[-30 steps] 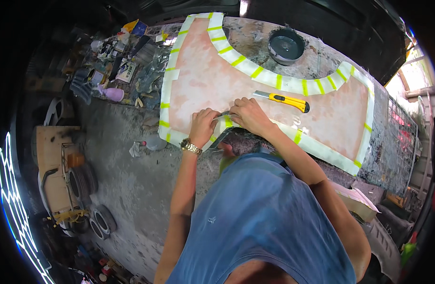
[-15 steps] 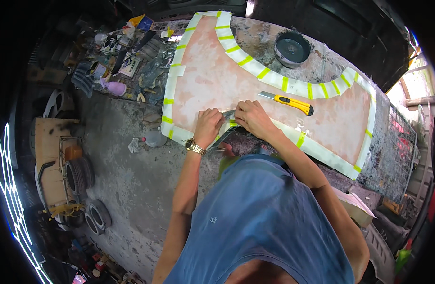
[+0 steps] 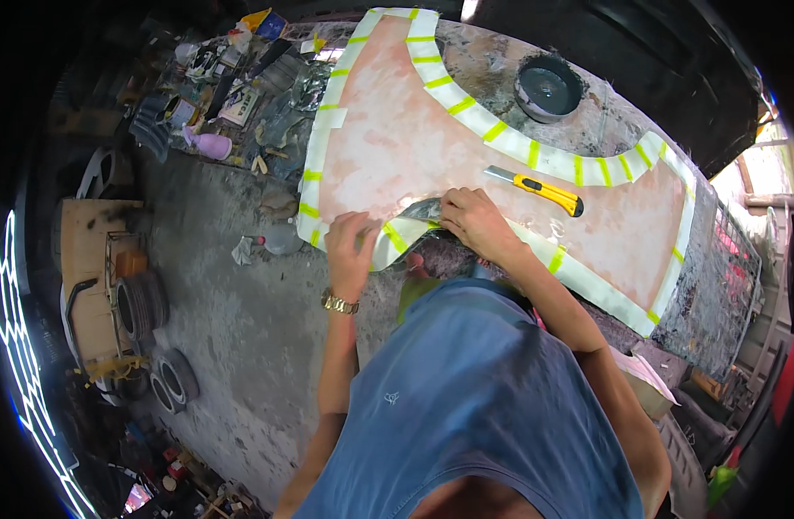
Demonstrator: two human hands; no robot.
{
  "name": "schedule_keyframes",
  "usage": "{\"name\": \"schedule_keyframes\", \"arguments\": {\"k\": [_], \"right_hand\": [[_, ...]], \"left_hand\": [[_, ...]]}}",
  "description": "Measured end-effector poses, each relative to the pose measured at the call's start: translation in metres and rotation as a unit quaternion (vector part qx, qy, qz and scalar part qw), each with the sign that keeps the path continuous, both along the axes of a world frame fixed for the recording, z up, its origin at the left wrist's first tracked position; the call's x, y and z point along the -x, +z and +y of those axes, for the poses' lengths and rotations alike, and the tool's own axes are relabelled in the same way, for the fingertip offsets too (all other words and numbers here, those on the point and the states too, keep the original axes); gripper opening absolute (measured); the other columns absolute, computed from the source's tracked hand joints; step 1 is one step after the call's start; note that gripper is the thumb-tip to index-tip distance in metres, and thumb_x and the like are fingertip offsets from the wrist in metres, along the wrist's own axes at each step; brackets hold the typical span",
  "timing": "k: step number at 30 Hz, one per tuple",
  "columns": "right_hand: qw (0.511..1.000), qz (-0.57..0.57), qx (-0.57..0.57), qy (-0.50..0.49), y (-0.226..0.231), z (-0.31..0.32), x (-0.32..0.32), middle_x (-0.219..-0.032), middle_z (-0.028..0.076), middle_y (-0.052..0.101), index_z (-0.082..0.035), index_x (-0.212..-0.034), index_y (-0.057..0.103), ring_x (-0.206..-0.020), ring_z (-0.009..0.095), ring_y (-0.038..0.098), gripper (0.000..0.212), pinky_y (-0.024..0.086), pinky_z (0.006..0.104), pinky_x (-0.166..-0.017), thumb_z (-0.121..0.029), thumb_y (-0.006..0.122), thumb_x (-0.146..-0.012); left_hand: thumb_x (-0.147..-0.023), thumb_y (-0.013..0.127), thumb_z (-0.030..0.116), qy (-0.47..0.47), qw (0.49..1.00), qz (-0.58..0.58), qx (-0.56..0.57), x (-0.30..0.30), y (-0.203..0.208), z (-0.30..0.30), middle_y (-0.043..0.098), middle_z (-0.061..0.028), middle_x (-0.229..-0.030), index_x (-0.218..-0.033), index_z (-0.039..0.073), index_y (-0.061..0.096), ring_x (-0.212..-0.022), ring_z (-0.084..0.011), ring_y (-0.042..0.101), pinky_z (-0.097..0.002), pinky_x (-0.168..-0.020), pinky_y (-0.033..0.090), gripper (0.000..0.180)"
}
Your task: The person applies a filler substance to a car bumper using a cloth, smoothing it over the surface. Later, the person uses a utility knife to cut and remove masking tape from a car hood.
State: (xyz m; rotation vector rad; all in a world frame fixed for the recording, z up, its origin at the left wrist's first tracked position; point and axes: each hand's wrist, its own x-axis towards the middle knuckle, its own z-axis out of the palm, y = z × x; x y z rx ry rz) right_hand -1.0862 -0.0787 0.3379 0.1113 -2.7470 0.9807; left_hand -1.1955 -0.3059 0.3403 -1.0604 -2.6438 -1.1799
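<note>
A large pinkish-white panel (image 3: 388, 130) lies before me, its rim lined with white paper strips and short yellow-green tape pieces. At the curved notch in its near edge, my right hand (image 3: 479, 221) has its fingers closed on the white edge strip (image 3: 522, 238). My left hand (image 3: 349, 246), with a gold watch on the wrist, rests at the strip's left part, thumb and fingers apart. Between the hands, a strip section with a yellow-green tape piece (image 3: 395, 236) bends along the notch. On the panel, right of my hands, lies a yellow utility knife (image 3: 546, 192) with its blade out.
Beyond the panel a dark round bowl (image 3: 548, 86) stands on the stained table. Clutter with a pink bottle (image 3: 210, 144) fills the far left. Tyres (image 3: 177, 376) and a wooden board (image 3: 94, 233) lie at the left, and a wire grid (image 3: 726, 268) edges the table's right.
My left hand has moved left along the strip and its fingers have spread. My right hand stays by the notch. The panel sits slightly farther right in view.
</note>
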Motion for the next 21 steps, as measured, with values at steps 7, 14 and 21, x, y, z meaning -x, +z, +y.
{"name": "schedule_keyframes", "arguments": {"k": [7,14,21], "right_hand": [[0.999,-0.026,-0.007,-0.033,-0.005,0.024,0.001,-0.087,0.007,0.056,-0.007,-0.087,0.062,-0.087,0.026,0.055,0.011,0.042,0.0380,-0.078,-0.014,0.059,-0.080],[0.993,-0.105,0.050,-0.002,-0.007,0.047,0.003,-0.089,0.011,0.060,-0.003,-0.087,0.063,-0.087,0.028,0.058,0.015,0.044,0.0387,-0.077,-0.016,0.061,-0.079],[0.996,-0.071,0.039,0.024,-0.009,0.032,0.001,-0.081,0.010,0.056,-0.004,-0.082,0.063,-0.083,0.028,0.056,0.012,0.043,0.0394,-0.074,-0.016,0.063,-0.077]], "left_hand": [[-0.080,0.063,0.007,0.071,0.994,-0.073,-0.047,-0.014,0.012,-0.022,0.058,-0.0120,-0.098,-0.098,0.001,0.060,-0.089,-0.0280,0.056,-0.0361,-0.079,0.044,0.020],[-0.080,0.064,0.009,-0.048,0.995,-0.076,-0.046,-0.029,0.002,0.007,0.058,-0.0124,-0.100,-0.103,0.002,0.059,-0.093,-0.0287,0.055,-0.0361,-0.082,0.043,0.024],[-0.078,0.060,0.005,-0.120,0.992,-0.032,0.020,-0.014,-0.008,0.047,0.056,-0.0109,-0.102,-0.105,0.003,0.060,-0.096,-0.0295,0.052,-0.0373,-0.083,0.041,0.027]]}}
